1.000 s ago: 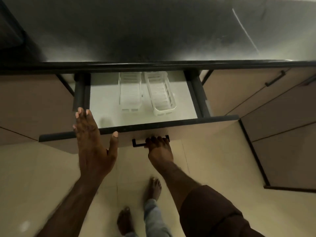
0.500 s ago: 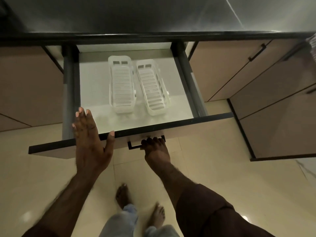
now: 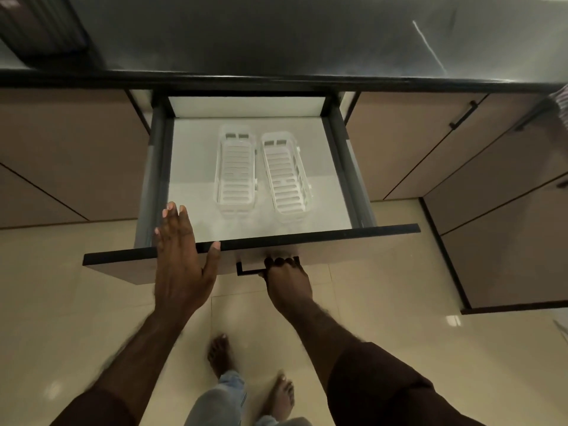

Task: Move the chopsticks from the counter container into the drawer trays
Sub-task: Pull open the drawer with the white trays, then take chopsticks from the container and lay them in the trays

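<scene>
The drawer under the dark counter stands pulled far out. On its white floor lie two empty white slotted trays side by side, the left tray straight and the right tray slightly angled. My right hand grips the black drawer handle from below. My left hand lies flat over the drawer's front edge, fingers spread, holding nothing. No chopsticks or counter container show clearly.
The dark counter top runs across the top, with a dark ribbed object at its far left. Closed beige cabinet fronts flank the drawer. My bare feet stand on the glossy tile floor below.
The drawer has slid further out toward me, showing the whole length of both trays. Both hands kept their places on the drawer front and handle.
</scene>
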Action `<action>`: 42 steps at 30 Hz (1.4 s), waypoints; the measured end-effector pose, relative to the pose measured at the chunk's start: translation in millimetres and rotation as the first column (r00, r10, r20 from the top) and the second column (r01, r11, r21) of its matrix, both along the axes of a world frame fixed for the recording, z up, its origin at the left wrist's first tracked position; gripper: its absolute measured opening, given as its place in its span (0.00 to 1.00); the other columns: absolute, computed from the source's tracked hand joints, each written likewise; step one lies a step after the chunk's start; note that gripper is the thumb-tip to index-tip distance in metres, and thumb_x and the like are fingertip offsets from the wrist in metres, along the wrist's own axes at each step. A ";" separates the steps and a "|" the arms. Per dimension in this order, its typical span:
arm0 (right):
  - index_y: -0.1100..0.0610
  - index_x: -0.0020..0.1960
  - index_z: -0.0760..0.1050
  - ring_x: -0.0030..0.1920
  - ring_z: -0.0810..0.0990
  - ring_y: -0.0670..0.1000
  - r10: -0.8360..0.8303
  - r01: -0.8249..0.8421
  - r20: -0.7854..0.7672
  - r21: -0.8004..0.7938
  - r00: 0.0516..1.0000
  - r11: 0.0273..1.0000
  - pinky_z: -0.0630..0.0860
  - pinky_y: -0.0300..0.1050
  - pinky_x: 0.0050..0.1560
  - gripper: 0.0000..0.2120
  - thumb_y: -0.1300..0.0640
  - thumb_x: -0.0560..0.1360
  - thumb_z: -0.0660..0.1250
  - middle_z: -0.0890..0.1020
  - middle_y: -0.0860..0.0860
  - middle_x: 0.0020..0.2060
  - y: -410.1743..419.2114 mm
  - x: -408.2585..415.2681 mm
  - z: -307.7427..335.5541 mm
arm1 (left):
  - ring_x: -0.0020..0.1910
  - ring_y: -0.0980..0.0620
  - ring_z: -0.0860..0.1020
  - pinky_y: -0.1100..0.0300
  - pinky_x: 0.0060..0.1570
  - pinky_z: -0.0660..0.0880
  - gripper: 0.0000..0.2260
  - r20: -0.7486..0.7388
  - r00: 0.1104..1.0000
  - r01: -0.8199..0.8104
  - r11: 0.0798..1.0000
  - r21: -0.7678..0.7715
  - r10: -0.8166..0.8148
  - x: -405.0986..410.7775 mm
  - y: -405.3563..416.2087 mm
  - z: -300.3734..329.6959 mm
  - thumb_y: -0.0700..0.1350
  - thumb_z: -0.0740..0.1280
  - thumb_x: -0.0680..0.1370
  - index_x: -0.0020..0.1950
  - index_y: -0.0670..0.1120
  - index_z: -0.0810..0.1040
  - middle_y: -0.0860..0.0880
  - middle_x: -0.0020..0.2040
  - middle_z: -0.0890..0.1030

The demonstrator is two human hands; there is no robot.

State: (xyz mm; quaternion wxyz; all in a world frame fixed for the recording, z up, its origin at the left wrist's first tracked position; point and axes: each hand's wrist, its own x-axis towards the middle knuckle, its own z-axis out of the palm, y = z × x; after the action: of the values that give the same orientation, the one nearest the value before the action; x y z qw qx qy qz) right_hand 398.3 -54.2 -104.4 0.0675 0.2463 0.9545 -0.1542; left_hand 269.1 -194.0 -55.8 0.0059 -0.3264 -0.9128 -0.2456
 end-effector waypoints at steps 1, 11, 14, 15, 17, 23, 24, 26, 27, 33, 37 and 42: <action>0.58 0.68 0.72 0.60 0.78 0.58 0.008 -0.008 -0.007 -0.002 1.000 1.000 0.75 0.52 0.61 0.17 0.54 0.81 0.62 0.81 0.58 0.60 0.5 2.5 3.8 | 0.79 0.48 0.42 0.44 0.76 0.47 0.36 0.007 1.000 0.002 1.000 -0.005 -0.002 1.5 -0.2 1.0 0.60 0.50 0.79 0.78 0.42 0.42 0.44 0.79 0.43; 0.56 0.45 0.78 0.31 0.78 0.51 0.009 0.002 -0.283 0.038 0.959 0.999 0.73 0.42 0.33 0.13 0.48 0.78 0.61 0.81 0.51 0.32 3.4 -3.3 65.9 | 0.78 0.52 0.38 0.48 0.76 0.43 0.36 0.030 0.999 0.030 1.000 -0.004 -0.030 10.7 2.8 22.8 0.63 0.47 0.78 0.77 0.46 0.36 0.49 0.79 0.38; 0.58 0.41 0.76 0.27 0.73 0.51 0.022 0.012 -0.341 0.098 0.940 0.995 0.67 0.42 0.30 0.16 0.47 0.78 0.60 0.76 0.50 0.28 8.7 -19.2 99.7 | 0.78 0.52 0.38 0.50 0.76 0.41 0.36 -0.003 0.999 0.036 0.999 0.022 -0.036 8.9 8.4 44.2 0.62 0.48 0.78 0.78 0.45 0.38 0.49 0.79 0.38; 0.58 0.40 0.76 0.28 0.72 0.52 0.021 0.022 -0.368 0.110 0.930 0.994 0.65 0.42 0.30 0.16 0.47 0.78 0.61 0.75 0.50 0.28 10.7 -24.5 111.7 | 0.78 0.52 0.39 0.51 0.76 0.41 0.35 -0.021 0.999 0.038 0.999 0.035 -0.038 7.7 9.6 53.2 0.61 0.48 0.78 0.78 0.45 0.39 0.48 0.79 0.39; 0.59 0.43 0.77 0.32 0.76 0.55 0.023 0.037 -0.423 0.133 0.906 0.990 0.68 0.44 0.31 0.16 0.47 0.78 0.61 0.78 0.52 0.31 13.8 -36.2 135.2 | 0.78 0.50 0.40 0.51 0.76 0.41 0.35 -0.062 0.997 0.040 0.997 0.064 -0.036 2.5 9.7 73.5 0.60 0.49 0.79 0.79 0.43 0.43 0.46 0.80 0.42; 0.58 0.49 0.80 0.42 0.80 0.56 0.054 0.077 -0.576 0.202 0.816 0.976 0.77 0.47 0.37 0.15 0.48 0.76 0.62 0.84 0.53 0.39 8.2 -75.9 209.4 | 0.78 0.50 0.41 0.49 0.76 0.43 0.33 -0.167 0.986 0.026 0.986 0.162 0.002 -31.9 -5.8 138.9 0.59 0.50 0.80 0.79 0.43 0.46 0.46 0.79 0.43; 0.58 0.48 0.80 0.41 0.81 0.56 0.063 0.085 -0.608 0.211 0.791 0.974 0.76 0.47 0.37 0.14 0.48 0.76 0.63 0.84 0.53 0.38 3.4 -85.3 222.3 | 0.78 0.51 0.41 0.49 0.76 0.43 0.33 -0.184 0.983 0.029 0.981 0.190 0.007 -40.4 -11.4 151.2 0.58 0.50 0.80 0.79 0.43 0.46 0.47 0.79 0.42; 0.57 0.46 0.80 0.40 0.81 0.55 0.072 0.102 -0.659 0.221 0.748 0.970 0.77 0.47 0.36 0.13 0.48 0.75 0.64 0.84 0.52 0.37 -10.8 -106.0 244.8 | 0.78 0.51 0.41 0.52 0.76 0.42 0.33 -0.207 0.978 0.039 0.969 0.244 0.013 -58.7 -25.2 174.4 0.58 0.50 0.80 0.79 0.44 0.46 0.48 0.79 0.41; 0.57 0.45 0.80 0.40 0.80 0.55 0.075 0.109 -0.682 0.223 0.727 0.969 0.78 0.47 0.36 0.13 0.48 0.75 0.64 0.84 0.52 0.36 -19.9 -118.4 256.6 | 0.78 0.51 0.41 0.53 0.76 0.41 0.33 -0.217 0.976 0.045 0.963 0.266 0.015 -70.1 -33.2 185.5 0.58 0.50 0.80 0.79 0.44 0.46 0.49 0.79 0.41; 0.55 0.44 0.80 0.41 0.79 0.52 0.111 0.149 -0.789 0.249 0.604 0.957 0.75 0.43 0.38 0.11 0.49 0.75 0.66 0.83 0.50 0.38 -85.5 -204.6 313.5 | 0.79 0.49 0.45 0.48 0.77 0.46 0.31 -0.274 0.961 0.141 0.912 0.385 -0.033 -150.7 -102.2 228.7 0.56 0.54 0.80 0.79 0.43 0.52 0.45 0.80 0.47; 0.55 0.49 0.80 0.44 0.79 0.50 0.091 0.165 -0.818 0.222 0.568 0.961 0.70 0.39 0.41 0.11 0.48 0.76 0.66 0.84 0.49 0.41 -143.7 -280.6 345.6 | 0.79 0.50 0.46 0.46 0.76 0.48 0.30 -0.331 0.940 0.202 0.916 0.346 -0.082 -231.0 -153.6 255.7 0.56 0.54 0.80 0.78 0.43 0.53 0.45 0.80 0.48; 0.56 0.52 0.80 0.48 0.80 0.50 0.013 0.176 -0.837 0.130 0.546 0.976 0.75 0.43 0.47 0.12 0.49 0.76 0.66 0.84 0.50 0.45 -178.9 -353.8 362.4 | 0.79 0.50 0.46 0.51 0.76 0.45 0.30 -0.362 0.927 0.223 0.917 0.331 -0.095 -314.7 -193.4 279.7 0.56 0.53 0.80 0.79 0.44 0.53 0.45 0.80 0.48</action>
State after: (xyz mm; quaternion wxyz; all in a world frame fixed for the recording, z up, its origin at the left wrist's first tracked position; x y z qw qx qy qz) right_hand 44.5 -233.1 258.1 -0.4252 0.1934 0.8698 -0.1593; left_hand -45.5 -387.4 223.9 0.2030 -0.4308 -0.8061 -0.3513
